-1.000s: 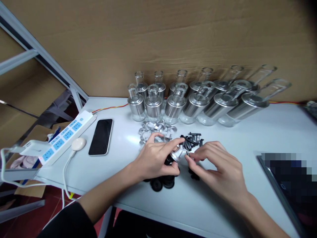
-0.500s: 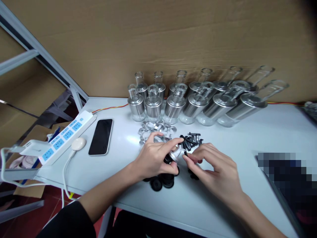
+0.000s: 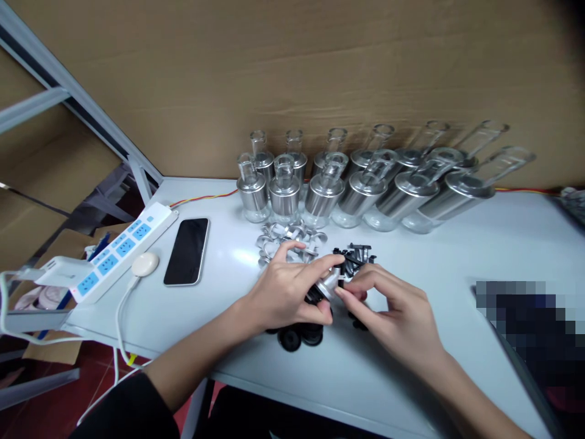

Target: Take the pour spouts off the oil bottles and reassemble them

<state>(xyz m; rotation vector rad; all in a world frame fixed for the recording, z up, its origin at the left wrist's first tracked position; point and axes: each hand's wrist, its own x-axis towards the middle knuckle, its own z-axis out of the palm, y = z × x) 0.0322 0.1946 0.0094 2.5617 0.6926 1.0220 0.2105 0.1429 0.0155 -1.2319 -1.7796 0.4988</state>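
My left hand (image 3: 286, 289) is closed around a silver pourer top (image 3: 325, 285) with a black ribbed stopper under it. My right hand (image 3: 395, 311) pinches a small black lever (image 3: 341, 277) against the pourer's narrow end, thumb and index finger together. Just behind the hands lies a heap of black levers (image 3: 361, 253). A pile of silver pourer parts (image 3: 292, 235) sits behind my left hand. Black round stoppers (image 3: 289, 339) lie below it, partly covered. More black pieces (image 3: 359, 322) are half hidden beneath my right hand.
Several glass bottles with steel sleeves (image 3: 324, 194) stand in two rows against the cardboard wall (image 3: 320, 67). To the left are a phone (image 3: 186, 251), a power strip (image 3: 123, 256) and a white round charger (image 3: 145, 264) on a cable. A dark, partly blurred object (image 3: 539, 341) lies right.
My right fingertips have shifted slightly left, bringing the black lever closer against the pourer. The pourer has tilted a little in my left hand.
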